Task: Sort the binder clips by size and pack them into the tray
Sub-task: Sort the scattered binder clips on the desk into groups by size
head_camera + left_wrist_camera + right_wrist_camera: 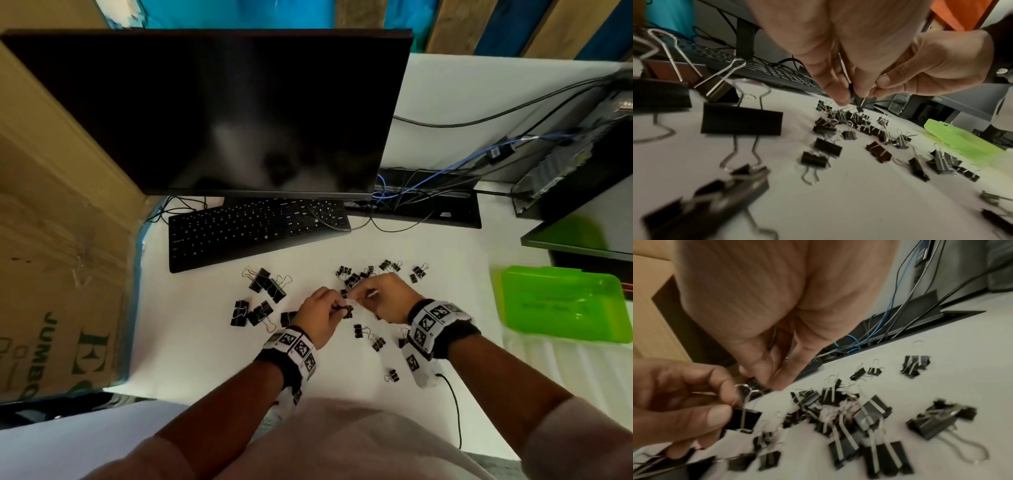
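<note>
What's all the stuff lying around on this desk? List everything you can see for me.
large binder clips: several, black with silver handles, left part of the desk in front of the keyboard
small binder clips: many, black, in a loose pile beyond the hands and scattered near them
tray: one, bright green, at the desk's right edge, no clips visible in it
keyboard: one, black, below the monitor
monitor: one, black, screen dark
cables: several, black and blue, behind the monitor on the right
cardboard box: one, brown, at the left
left hand: pinches a small clip
right hand: fingers pinched on a small clip's wire handle
</note>
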A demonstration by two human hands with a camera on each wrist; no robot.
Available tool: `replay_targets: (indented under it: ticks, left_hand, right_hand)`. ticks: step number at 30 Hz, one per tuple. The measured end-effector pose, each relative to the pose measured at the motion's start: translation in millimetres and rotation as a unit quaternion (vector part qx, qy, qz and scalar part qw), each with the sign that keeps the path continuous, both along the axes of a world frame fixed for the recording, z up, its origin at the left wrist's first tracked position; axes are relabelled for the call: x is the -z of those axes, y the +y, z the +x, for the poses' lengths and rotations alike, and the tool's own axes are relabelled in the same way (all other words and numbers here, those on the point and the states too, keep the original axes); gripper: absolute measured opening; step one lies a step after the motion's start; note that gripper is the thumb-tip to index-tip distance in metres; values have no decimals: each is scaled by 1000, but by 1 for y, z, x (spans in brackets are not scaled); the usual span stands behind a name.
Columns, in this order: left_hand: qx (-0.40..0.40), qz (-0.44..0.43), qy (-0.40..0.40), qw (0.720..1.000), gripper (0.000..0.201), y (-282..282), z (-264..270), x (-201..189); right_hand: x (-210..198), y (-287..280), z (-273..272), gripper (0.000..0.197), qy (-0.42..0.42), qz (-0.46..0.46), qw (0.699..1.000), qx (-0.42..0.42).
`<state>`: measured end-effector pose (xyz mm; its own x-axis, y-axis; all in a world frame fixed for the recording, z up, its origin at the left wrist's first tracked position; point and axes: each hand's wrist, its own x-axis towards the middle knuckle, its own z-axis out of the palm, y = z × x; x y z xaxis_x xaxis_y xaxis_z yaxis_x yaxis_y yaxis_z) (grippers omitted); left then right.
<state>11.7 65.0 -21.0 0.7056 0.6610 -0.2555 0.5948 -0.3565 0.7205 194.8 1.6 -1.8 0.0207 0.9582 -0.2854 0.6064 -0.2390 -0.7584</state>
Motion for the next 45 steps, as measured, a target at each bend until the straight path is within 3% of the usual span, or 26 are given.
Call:
replay_targets:
  ticks: [4, 9, 14, 17, 20, 23, 26, 30, 33, 37, 41, 45]
  left_hand:
    - [9, 23, 44, 999, 5, 15, 16, 3]
    - [29, 46, 65, 996, 15, 23, 50, 2]
    - [92, 60, 121, 987, 39, 22, 70, 10]
    - [106, 60, 138, 983, 26, 24, 77, 16]
    - [91, 47, 126, 987, 13, 29, 80, 17]
    - [82, 34, 116, 989, 15, 35, 81, 14]
    - [74, 73, 78, 991, 15, 39, 81, 5]
    - [65, 115, 5, 991, 20, 42, 72, -7]
    - [155, 73, 77, 982, 36, 39, 60, -13]
    - [288, 67, 200, 934, 56, 23, 52, -10]
    - [305, 101, 227, 919, 48, 13, 54, -1]
    - [303, 102, 223, 921, 45, 6, 57, 2]
  right_hand:
    - [12, 13, 20, 38, -162, -3, 987, 7]
    - [32, 16, 18, 40, -226, -23, 970, -87]
    - [38, 11, 30, 24, -191, -25, 981, -22]
    - [31, 1, 46, 22, -102, -19, 994, 37]
    - [21, -8, 65, 22, -25, -17, 988, 152]
    - [19, -18, 87, 21, -34, -14, 967, 251]
    - [23, -26, 106, 24, -81, -28, 955, 285]
    - [26, -29, 110, 27, -104, -74, 956, 265]
    - [23, -32, 104, 28, -51, -107, 963, 243]
    - [16, -43, 94, 37, -30, -138, 981, 136]
    - [7, -63, 81, 41, -17, -153, 986, 57]
    - [7, -77, 66, 43, -62, -190, 980, -5]
